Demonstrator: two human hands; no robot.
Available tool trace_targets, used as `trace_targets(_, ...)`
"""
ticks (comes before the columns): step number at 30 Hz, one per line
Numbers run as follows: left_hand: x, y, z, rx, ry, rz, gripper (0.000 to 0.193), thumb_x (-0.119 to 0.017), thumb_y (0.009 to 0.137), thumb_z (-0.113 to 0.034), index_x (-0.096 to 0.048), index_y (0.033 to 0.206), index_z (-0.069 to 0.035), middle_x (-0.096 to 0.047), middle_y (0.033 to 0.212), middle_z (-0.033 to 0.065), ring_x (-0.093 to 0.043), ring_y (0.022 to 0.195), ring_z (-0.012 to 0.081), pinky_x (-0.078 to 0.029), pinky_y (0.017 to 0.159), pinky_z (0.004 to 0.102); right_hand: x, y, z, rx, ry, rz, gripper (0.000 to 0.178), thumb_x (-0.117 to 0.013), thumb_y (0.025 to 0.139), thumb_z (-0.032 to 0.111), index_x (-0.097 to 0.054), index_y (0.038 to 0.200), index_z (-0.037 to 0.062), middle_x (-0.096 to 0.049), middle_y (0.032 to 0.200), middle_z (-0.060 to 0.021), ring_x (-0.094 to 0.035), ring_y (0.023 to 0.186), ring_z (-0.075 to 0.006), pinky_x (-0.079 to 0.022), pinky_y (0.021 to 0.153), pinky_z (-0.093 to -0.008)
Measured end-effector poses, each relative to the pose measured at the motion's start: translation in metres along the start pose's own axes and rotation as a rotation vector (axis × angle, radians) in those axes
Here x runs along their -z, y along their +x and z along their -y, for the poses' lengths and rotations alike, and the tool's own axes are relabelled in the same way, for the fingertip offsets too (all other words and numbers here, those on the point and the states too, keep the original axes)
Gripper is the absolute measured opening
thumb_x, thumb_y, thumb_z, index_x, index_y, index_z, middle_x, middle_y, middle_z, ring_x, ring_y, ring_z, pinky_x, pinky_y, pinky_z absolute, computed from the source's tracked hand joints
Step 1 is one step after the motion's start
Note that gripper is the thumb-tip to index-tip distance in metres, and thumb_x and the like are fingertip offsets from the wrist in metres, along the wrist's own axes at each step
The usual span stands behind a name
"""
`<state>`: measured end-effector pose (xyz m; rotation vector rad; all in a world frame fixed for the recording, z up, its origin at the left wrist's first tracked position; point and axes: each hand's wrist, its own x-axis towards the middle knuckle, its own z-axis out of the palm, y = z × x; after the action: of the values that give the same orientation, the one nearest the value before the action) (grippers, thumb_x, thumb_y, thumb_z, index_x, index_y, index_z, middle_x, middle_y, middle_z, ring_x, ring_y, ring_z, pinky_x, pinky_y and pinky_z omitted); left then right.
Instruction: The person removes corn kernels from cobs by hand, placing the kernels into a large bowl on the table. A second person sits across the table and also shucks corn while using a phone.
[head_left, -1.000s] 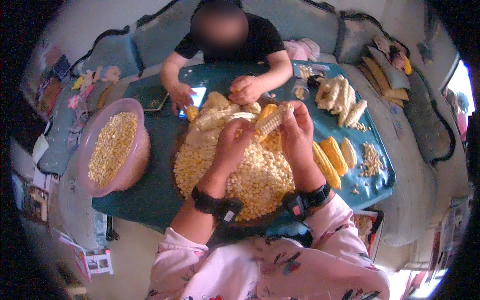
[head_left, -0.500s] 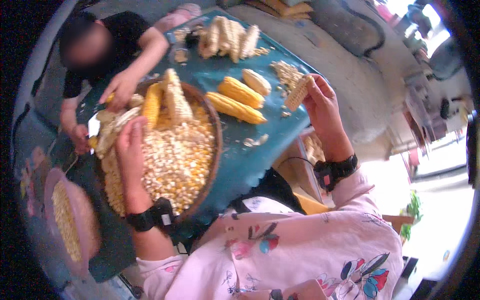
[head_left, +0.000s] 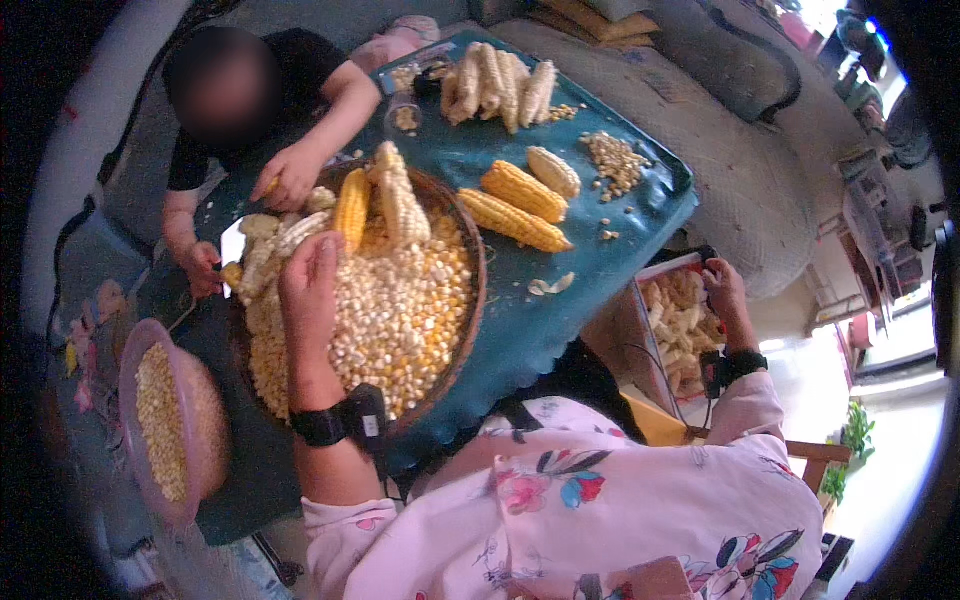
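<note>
Our right hand [head_left: 726,288] is curled beside the cobs [head_left: 674,322], left hand [head_left: 311,285] fingers-together near the kernels [head_left: 400,325]; can't tell if either's pinching anything.

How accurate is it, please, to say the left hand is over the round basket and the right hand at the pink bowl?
The right hand is misplaced: the head view shows it at the box of cobs; the left hand is over the round basket.
</note>
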<state>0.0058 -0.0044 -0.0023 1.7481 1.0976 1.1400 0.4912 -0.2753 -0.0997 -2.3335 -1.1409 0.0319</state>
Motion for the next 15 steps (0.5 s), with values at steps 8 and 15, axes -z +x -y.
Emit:
trace_targets(8,0.015,-0.001,-0.009,-0.04,-0.048,-0.255,0.02,-0.043,0.087,-0.015,-0.055,0.091,0.0,-0.055,0.067,0.002,-0.05,0.061,0.0086,-0.038,0.06,0.0221,-0.019,0.035,0.162,0.207,0.703,0.237,0.018,-0.055,0.079,0.006,-0.055,0.097,0.0048,-0.056,0.089,-0.0028,-0.05,0.081,-0.0096,-0.042,0.069,-0.0236)
trace_targets(15,0.02,0.005,0.0,-0.097,-0.331,-0.418,0.023,-0.047,0.082,-0.005,-0.047,0.104,-0.001,-0.052,0.086,0.0052,-0.05,0.077,0.0108,-0.041,0.07,0.0227,-0.041,0.028,0.311,0.607,0.714,0.568,0.02,-0.051,0.083,0.011,-0.052,0.102,0.004,-0.055,0.086,-0.0026,-0.05,0.077,-0.0079,-0.043,0.068,-0.0231)
